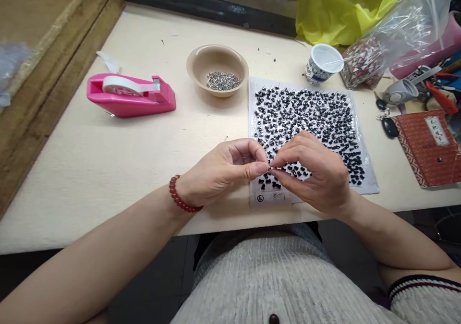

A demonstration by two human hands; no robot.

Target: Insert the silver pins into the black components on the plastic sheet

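Pinching tiny piece (269, 168), between both hands (230, 166) (315, 174)

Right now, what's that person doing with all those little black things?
The person's left hand and right hand meet at the fingertips, pinching a tiny thing, too small to make out. They're above a white sheet covered with small black pieces. Past the hands is a tan bowl of little metal bits, with a pink tape dispenser left of it.
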